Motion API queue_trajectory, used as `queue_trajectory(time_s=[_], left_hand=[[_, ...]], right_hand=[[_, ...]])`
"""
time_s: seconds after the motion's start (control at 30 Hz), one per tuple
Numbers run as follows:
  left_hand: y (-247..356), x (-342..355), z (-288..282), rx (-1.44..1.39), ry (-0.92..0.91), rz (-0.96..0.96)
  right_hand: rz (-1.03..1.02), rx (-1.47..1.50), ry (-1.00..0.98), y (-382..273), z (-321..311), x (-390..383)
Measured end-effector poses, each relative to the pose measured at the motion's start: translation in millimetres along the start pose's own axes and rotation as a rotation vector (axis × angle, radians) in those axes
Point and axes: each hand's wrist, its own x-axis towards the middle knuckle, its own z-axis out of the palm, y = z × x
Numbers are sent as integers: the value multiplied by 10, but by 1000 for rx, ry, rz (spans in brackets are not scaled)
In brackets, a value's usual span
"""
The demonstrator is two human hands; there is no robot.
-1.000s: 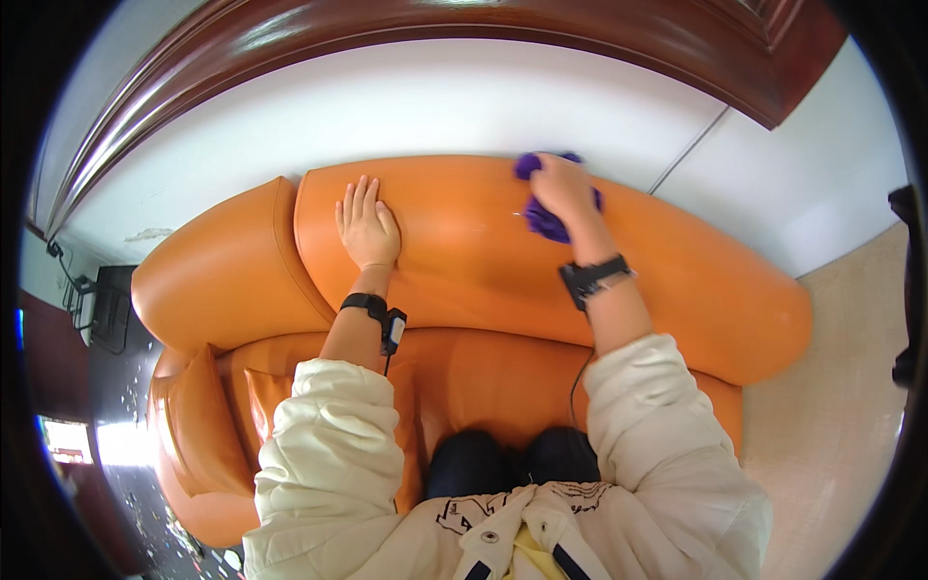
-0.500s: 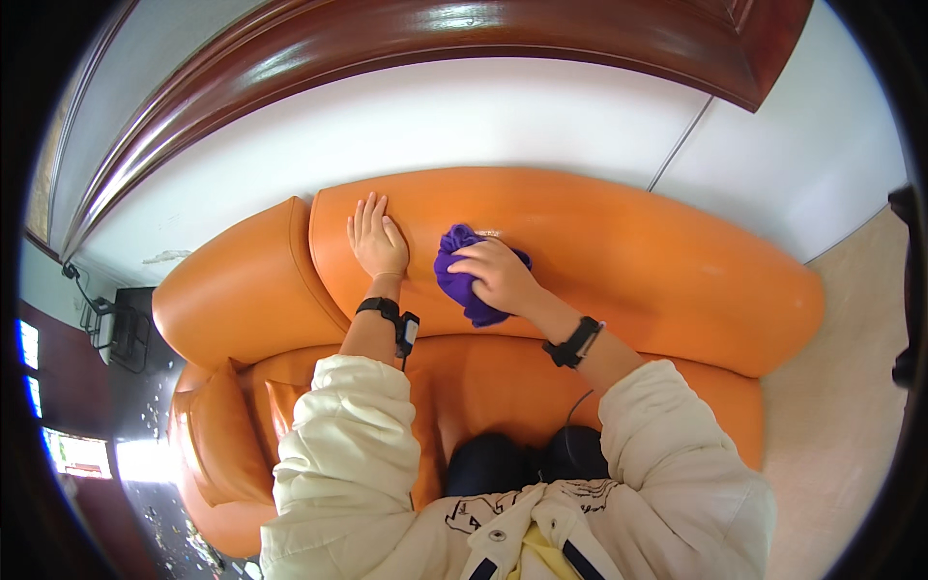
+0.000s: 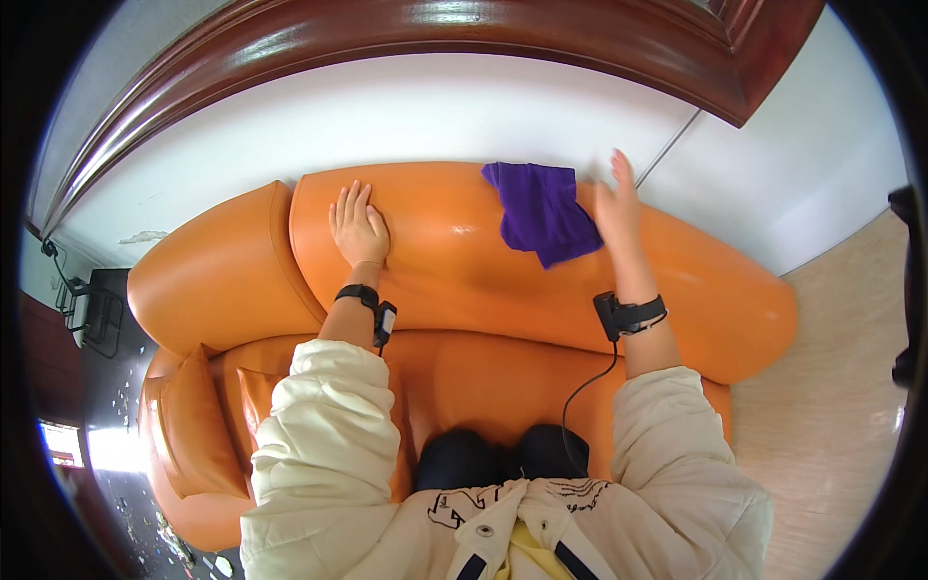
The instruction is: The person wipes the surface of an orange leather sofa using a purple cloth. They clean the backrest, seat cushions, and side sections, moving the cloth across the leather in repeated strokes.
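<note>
A purple cloth (image 3: 546, 215) is spread out over the top of the orange leather sofa backrest (image 3: 435, 261). My right hand (image 3: 619, 208) is just right of the cloth, seen edge-on, its fingers stretched upward and slightly blurred. The cloth's right edge meets or lies very near this hand; nothing shows gripped between the fingers. To the left, my left hand (image 3: 359, 227) rests flat on the backrest with its fingers apart, holding nothing.
A white wall (image 3: 406, 111) rises behind the sofa, below a dark red wooden frame (image 3: 387, 43). Orange cushions (image 3: 198, 425) lie at the left of the seat (image 3: 483, 377). A black wire rack (image 3: 101, 324) stands at far left. My knees (image 3: 464, 459) face the seat.
The purple cloth went from bunched under my right hand to spread out, farther right and higher on the backrest. My right hand moved right and off it. My left hand stays on the backrest.
</note>
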Motion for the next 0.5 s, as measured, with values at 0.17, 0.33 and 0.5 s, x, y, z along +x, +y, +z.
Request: queue_trajectory(time_s=[0.17, 0.33, 0.5], left_hand=[[47, 19, 8, 58, -19, 14], [101, 35, -32, 53, -37, 14], [77, 10, -44, 0, -28, -3]], right_hand=[[-331, -553, -582, -306, 565, -435], [-413, -580, -420, -1, 422, -515], [-356, -476, -131, 340, -194, -554]])
